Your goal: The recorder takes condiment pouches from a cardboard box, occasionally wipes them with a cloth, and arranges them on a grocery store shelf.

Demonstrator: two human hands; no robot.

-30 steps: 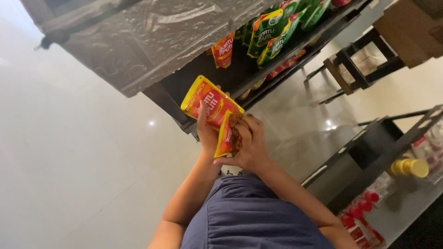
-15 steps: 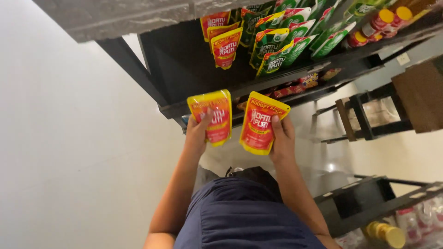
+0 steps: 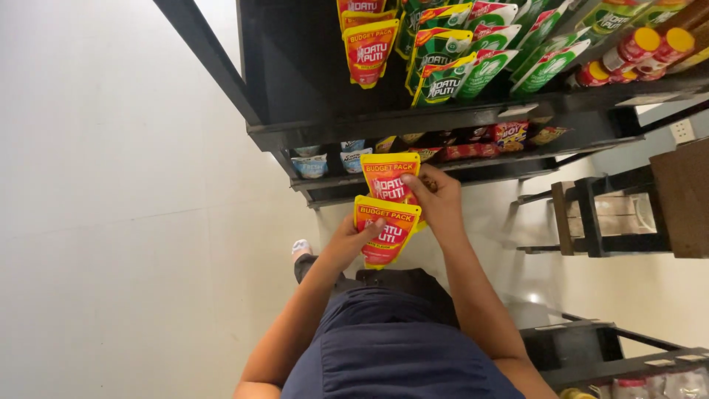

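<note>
My left hand [image 3: 347, 244] grips a red and yellow refill pouch [image 3: 385, 230] by its lower left corner. My right hand [image 3: 437, 199] holds a second, matching pouch [image 3: 390, 179] just above it, thumb across its front. The two pouches overlap slightly, and both sit in front of the black shelf unit [image 3: 384, 122]. On the upper shelf stand more red and yellow pouches [image 3: 368, 48], with green pouches [image 3: 473, 63] to their right.
Red bottles with yellow caps [image 3: 639, 52] stand at the shelf's right end. Small packets [image 3: 473, 148] fill the lower shelf. A dark wooden stool [image 3: 613, 214] stands to the right, and another rack [image 3: 613, 362] lies at the bottom right. The floor is pale tile [image 3: 111, 222].
The pouches were held side by side and are now stacked, the right one above the left. The view has tipped up toward the shelves.
</note>
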